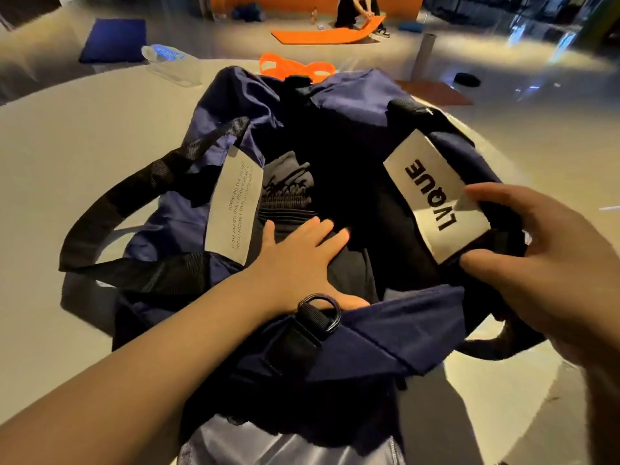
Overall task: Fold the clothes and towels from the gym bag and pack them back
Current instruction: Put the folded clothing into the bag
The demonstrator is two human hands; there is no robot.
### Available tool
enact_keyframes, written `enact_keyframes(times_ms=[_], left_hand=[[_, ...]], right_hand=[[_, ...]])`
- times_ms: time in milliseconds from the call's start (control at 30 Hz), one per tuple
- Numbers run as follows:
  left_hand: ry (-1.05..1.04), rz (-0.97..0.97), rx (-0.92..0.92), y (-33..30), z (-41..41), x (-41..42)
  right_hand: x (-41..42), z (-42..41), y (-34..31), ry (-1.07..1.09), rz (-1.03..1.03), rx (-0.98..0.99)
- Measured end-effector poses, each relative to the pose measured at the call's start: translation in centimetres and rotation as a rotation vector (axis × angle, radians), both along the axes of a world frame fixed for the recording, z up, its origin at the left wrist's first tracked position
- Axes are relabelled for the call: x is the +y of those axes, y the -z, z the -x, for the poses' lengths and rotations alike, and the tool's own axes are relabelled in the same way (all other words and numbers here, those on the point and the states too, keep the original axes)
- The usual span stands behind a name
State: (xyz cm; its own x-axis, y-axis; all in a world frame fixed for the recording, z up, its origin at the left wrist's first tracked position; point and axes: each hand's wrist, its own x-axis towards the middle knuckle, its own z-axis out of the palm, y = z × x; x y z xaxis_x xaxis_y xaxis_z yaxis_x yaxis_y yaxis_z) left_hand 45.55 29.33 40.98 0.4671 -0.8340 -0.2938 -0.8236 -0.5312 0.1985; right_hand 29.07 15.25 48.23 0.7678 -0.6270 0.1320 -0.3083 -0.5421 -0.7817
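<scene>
A round pale table [84, 156] stands on glossy floor [553, 62]; an orange mat [318, 36] lies beyond.

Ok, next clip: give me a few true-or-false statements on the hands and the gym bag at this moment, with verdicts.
1. The left hand lies flat on the dark clothes inside the gym bag. True.
2. The right hand is empty. False: its fingers and thumb pinch the white label marked LVQUE.
3. The bag is zipped closed. False: it is open, clothes showing.
4. An orange band lies beyond the bag. True.
5. The bag is red. False: navy blue.
</scene>
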Motion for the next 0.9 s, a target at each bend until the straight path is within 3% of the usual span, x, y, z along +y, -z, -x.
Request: enact_keyframes(times_ms=[233, 367, 533, 667, 800, 900], left_hand=[[-0.027, 0.024, -0.064, 0.1, -0.4, -0.8], [-0.013, 0.068, -0.070, -0.2, -0.7, -0.4], [0.081, 0.068, 0.059, -0.9, -1.1, 0.8], [0.112, 0.034, 0.174, -1.1, -1.5, 1.3], [0.067, 0.077, 0.248, -1.3, -1.7, 1.3], [-0.043, 0.201, 0.142, -1.3, -1.7, 1.1]], right_hand=[[0.4, -1.1, -0.2, 0.025, -0.287, -0.219], [0.5, -1.3, 1.8, 0.059, -0.406, -0.198], [0.7, -1.0, 5.8, 0.011, -0.358, 0.054], [0.8, -1.3, 7.3, 0.001, -0.330, 0.072], [0.8, -1.5, 7.9, -0.005, -0.150, 0.123], [0.8, -1.5, 7.9, -0.028, 0.006, 0.193]])
